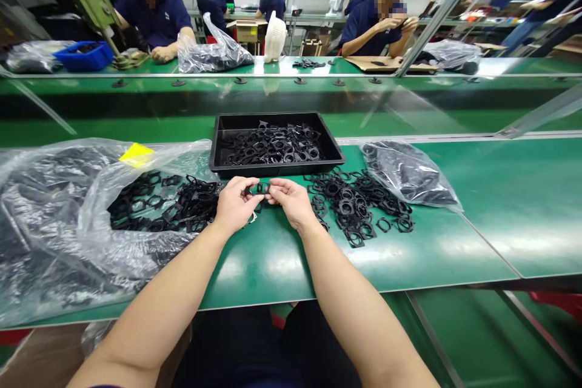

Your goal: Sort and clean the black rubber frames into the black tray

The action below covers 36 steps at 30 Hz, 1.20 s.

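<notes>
Between my fingertips, just in front of the black tray (277, 168), is a small black plastic part (260, 188); its exact shape is partly covered by my fingers. My left hand (237, 205) pinches its left side, and my right hand (291, 200) pinches the right side. A pile of black ring-shaped parts (348, 200) lies to the right of my right hand. More black plastic parts (191, 203) spill from an open clear plastic bag (136, 248) at my left. The tray holds many similar black parts (277, 144).
A filled clear bag (409, 173) rests on the green table (436, 248) at the right. Behind the tray runs a low clear panel with a metal frame (291, 76). Across it, co-workers sit at another green bench with a blue bin (84, 57) and a white fan (275, 37).
</notes>
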Each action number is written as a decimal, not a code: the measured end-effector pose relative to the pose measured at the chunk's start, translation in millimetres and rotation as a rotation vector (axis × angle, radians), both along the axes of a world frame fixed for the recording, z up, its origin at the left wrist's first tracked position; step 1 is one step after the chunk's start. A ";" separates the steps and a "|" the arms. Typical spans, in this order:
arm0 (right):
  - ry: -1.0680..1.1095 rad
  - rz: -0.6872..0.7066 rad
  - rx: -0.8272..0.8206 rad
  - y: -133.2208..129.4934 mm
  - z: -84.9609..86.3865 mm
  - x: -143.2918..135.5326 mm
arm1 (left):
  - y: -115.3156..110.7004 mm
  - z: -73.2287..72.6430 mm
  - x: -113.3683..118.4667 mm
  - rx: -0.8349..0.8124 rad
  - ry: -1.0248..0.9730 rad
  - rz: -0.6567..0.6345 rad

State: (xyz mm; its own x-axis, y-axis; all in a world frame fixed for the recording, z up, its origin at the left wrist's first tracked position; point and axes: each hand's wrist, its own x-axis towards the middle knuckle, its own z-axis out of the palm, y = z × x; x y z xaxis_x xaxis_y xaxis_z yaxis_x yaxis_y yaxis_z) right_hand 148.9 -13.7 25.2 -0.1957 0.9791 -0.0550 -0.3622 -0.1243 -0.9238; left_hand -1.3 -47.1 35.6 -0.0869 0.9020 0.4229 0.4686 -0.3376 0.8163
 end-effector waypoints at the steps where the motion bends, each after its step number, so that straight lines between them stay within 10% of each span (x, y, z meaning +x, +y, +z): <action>1: 0.000 0.011 0.007 -0.3 0.4 0.2 | -0.1 0.3 0.2 -0.005 -0.025 -0.014; 36: 0.072 0.135 0.013 -5.8 8.2 2.9 | -0.4 2.9 -1.5 0.039 0.062 -0.118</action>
